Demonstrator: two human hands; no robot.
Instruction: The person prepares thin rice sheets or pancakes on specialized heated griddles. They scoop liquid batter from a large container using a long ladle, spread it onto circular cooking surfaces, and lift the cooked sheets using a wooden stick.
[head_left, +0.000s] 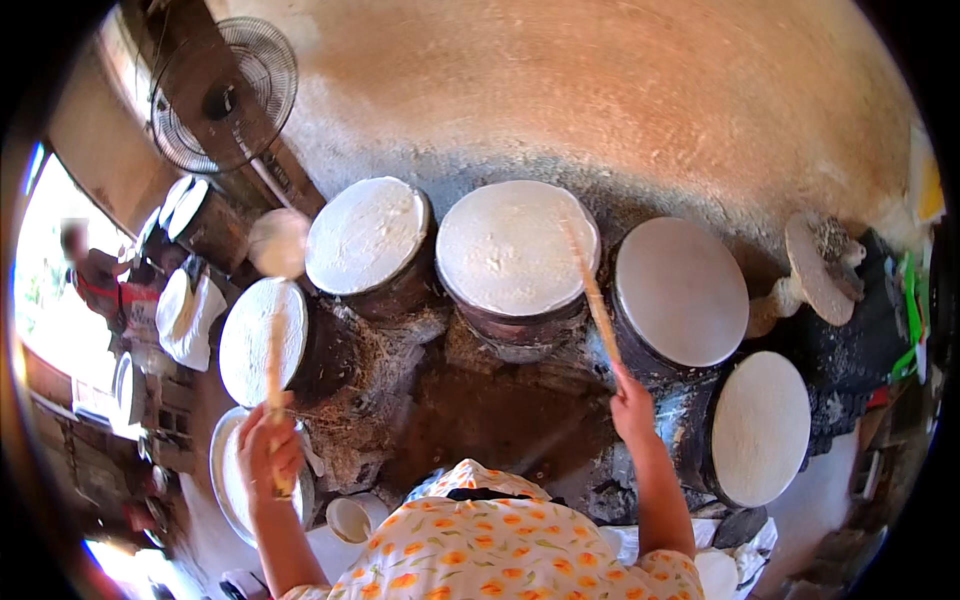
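My left hand (271, 446) grips the handle of a wooden paddle (277, 360), whose round, blurred end seems to reach up beyond the left griddle. My right hand (632, 405) holds a long, thin wooden stick (596, 300), its tip over the centre griddle. Five round griddles on dark drum-like stoves curve around me. White, lumpy batter coats the left griddle (262, 341), the upper-left one (366, 236) and the centre one (517, 247). The right griddle (681, 292) looks smooth and greyish; the far-right one (760, 429) is evenly pale.
A wide basin (222, 469) of white material stands by my left forearm, near a white bucket (356, 517). A wire-caged fan (225, 94) is at upper left. Another person (97, 277) stands farther left among other drums. A rough wall (600, 82) rises behind the griddles.
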